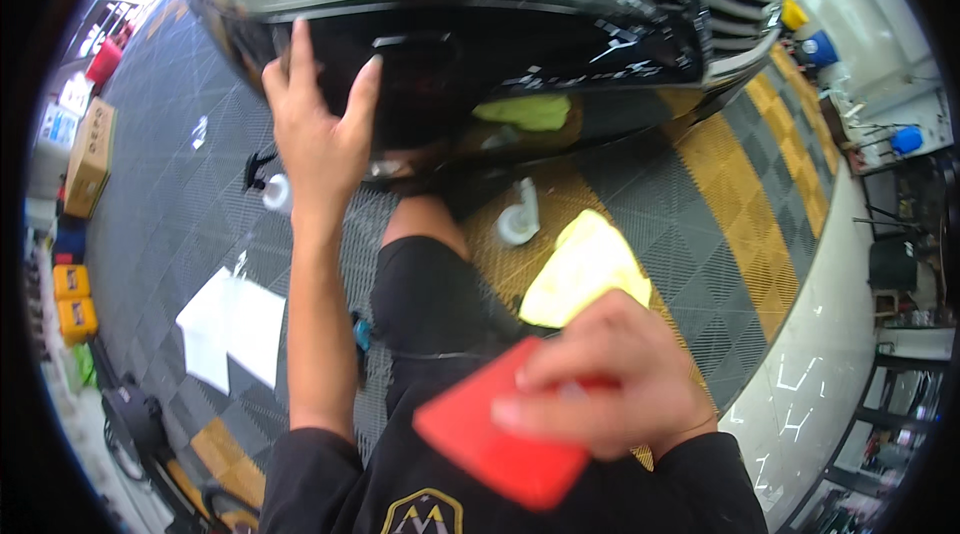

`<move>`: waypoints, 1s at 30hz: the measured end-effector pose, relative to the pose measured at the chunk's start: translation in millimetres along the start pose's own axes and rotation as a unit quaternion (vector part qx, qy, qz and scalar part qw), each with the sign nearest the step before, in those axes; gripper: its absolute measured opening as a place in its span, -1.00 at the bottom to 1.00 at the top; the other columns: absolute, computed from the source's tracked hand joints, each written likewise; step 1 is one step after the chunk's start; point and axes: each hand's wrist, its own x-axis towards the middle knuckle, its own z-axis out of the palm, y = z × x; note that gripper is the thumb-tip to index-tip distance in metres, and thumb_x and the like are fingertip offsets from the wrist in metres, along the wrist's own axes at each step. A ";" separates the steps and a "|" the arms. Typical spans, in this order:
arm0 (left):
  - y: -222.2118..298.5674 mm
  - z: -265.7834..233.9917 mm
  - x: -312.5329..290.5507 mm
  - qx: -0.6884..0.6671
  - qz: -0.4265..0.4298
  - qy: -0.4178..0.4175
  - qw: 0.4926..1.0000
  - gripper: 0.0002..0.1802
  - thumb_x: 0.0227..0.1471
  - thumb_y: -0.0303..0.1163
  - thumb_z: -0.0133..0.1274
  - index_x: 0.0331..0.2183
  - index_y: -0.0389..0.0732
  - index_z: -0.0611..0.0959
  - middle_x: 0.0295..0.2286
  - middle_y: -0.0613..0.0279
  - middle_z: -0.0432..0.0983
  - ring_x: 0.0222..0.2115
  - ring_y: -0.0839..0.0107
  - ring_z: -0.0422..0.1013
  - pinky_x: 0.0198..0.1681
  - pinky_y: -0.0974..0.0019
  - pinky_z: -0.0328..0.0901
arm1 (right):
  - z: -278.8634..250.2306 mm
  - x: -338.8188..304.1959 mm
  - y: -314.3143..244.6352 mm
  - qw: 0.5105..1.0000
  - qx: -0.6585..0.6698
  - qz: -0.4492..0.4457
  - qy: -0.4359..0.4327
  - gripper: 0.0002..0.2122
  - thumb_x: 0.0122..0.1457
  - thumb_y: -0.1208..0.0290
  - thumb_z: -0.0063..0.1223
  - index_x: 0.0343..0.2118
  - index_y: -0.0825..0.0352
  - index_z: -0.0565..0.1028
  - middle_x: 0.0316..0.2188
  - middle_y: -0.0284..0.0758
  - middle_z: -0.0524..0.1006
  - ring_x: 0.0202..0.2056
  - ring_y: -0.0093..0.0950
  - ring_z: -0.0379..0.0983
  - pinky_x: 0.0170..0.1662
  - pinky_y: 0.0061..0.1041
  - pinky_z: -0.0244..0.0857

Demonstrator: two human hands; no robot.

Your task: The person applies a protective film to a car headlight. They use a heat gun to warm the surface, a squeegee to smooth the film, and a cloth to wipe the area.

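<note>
My left hand [318,129] reaches forward with its fingers spread, resting against the glossy black car bumper [540,49]. Close to my chest, my right hand [620,374] grips a flat red squeegee [510,424] between thumb and fingers; it is a little blurred. Just beyond that hand a pale yellow cloth [585,269] lies bunched up. A white spray bottle [518,224] is on the floor between the cloth and the bumper. To the left of my left wrist there is another white bottle [277,194] with a black trigger head.
White sheets [235,324] lie on the grey and yellow tiled floor [690,304] at the left. A cardboard box [90,159] and yellow cases [73,299] stand along the far left. Shelving with tools [900,399] lines the right side.
</note>
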 end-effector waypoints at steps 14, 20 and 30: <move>-296.0 -47.7 -66.6 0.273 -0.273 0.004 0.922 -0.19 -0.05 0.18 0.34 0.09 -0.19 0.66 0.07 -0.30 0.36 0.03 -0.23 0.45 0.11 -0.04 0.35 | 42.3 -14.3 31.3 0.976 0.121 0.174 0.056 -0.63 -0.02 0.54 0.37 -0.08 0.25 0.65 -0.15 -0.29 0.56 -0.25 -0.44 0.50 -0.26 -0.52 0.40; -373.9 -36.4 -118.5 0.265 -0.283 -0.101 0.916 -0.49 0.00 -0.16 0.31 -0.05 -0.23 0.66 -0.26 -0.19 0.66 -0.17 -0.18 0.56 -0.08 -0.05 0.41 | 97.4 -60.7 94.0 0.930 0.134 0.341 0.030 -0.72 0.20 0.45 0.25 -0.02 0.27 0.58 -0.17 -0.33 0.54 -0.28 -0.49 0.50 -0.24 -0.52 0.41; -131.8 -118.2 -132.2 -0.051 -0.192 0.051 0.979 -0.80 0.22 -0.51 0.16 -0.43 -0.29 0.50 -0.54 0.37 0.47 -0.51 0.62 0.35 -0.43 0.45 0.26 | 201.3 -25.7 115.3 0.981 0.031 0.191 -0.018 -0.10 0.12 0.36 0.31 0.44 0.32 -0.02 0.26 0.08 0.26 0.25 0.00 0.29 0.28 -0.12 0.21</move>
